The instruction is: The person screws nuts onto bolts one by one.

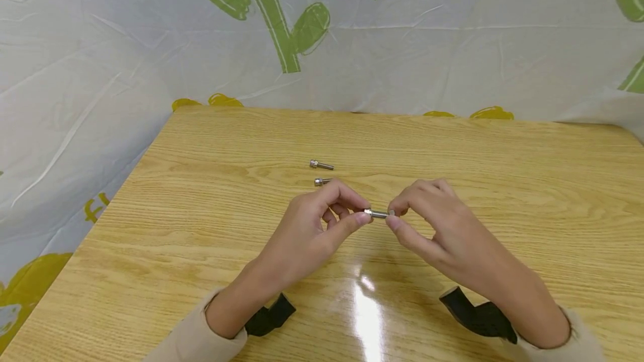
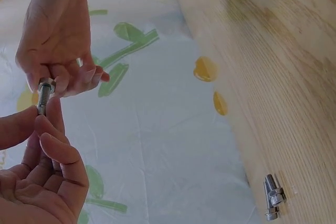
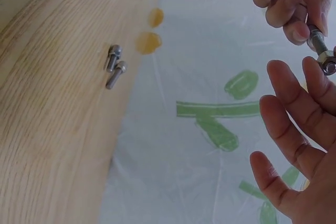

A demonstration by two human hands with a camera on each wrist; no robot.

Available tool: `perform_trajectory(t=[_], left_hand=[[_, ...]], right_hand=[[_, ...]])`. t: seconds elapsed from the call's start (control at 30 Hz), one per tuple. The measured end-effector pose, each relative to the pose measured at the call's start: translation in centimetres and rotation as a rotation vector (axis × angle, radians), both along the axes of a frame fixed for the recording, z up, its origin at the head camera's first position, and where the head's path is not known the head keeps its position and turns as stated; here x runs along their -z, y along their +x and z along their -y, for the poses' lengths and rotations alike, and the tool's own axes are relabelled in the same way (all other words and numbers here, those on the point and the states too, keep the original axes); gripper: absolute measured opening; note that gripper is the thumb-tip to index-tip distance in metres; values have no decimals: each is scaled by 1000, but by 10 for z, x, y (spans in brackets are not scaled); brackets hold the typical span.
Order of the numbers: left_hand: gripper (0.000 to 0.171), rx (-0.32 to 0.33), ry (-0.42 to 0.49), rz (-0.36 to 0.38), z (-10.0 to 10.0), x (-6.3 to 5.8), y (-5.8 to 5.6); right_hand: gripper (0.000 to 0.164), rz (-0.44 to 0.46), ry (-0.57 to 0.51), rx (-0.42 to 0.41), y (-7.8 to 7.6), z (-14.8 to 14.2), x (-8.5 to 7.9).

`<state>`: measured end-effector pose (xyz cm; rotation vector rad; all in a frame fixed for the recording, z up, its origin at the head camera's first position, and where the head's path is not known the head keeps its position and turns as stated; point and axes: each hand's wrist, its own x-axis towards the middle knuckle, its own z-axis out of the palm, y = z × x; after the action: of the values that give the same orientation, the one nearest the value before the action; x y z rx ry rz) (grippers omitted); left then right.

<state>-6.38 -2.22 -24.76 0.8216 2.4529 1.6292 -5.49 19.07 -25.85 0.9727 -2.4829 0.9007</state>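
Thumb and fingertips of my left hand (image 1: pixel 307 233) pinch the head end of a silver bolt (image 1: pixel 379 214), held roughly level over the table. At the bolt's other end, my right hand (image 1: pixel 450 225) pinches a hex nut (image 1: pixel 392 213) between thumb and forefinger. The nut (image 2: pixel 47 83) sits at the tip of the threaded shank (image 2: pixel 44 97) in the left wrist view. In the right wrist view the nut's hole (image 3: pixel 329 67) faces the camera, and the other right fingers (image 3: pixel 294 135) are spread loosely.
Two more silver bolts lie on the wooden table (image 1: pixel 201 211) beyond the left hand: a farther bolt (image 1: pixel 322 165) and a nearer bolt (image 1: pixel 320 181), partly hidden by that hand. A white sheet (image 1: pixel 382 55) with green and yellow prints hangs behind the table. Black straps show at both wrists.
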Motion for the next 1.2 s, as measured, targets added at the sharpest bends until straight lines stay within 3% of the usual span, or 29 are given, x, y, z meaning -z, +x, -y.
perform_trajectory(t=[0.2,0.4,0.57,0.8,1.1,1.2], left_hand=[[8,-6,5,1,-1,0,1],[10,-13,7,5,0,0,0],[11,-21,8,13,1,-1,0],[9,-27,22,15,0,0,0],[9,-34,7,4,1,-1,1],[8,-37,5,3,1,-1,0]], right_hand=[[19,16,-13,-29,-1,1,2],[14,69,-40,56,3,-1,-2],[35,36,-88,40,4,-2,-3],[20,-28,-115,-35,0,1,0],[15,-33,-79,-6,0,1,-1],[22,-5,-67,17,2,2,-2]])
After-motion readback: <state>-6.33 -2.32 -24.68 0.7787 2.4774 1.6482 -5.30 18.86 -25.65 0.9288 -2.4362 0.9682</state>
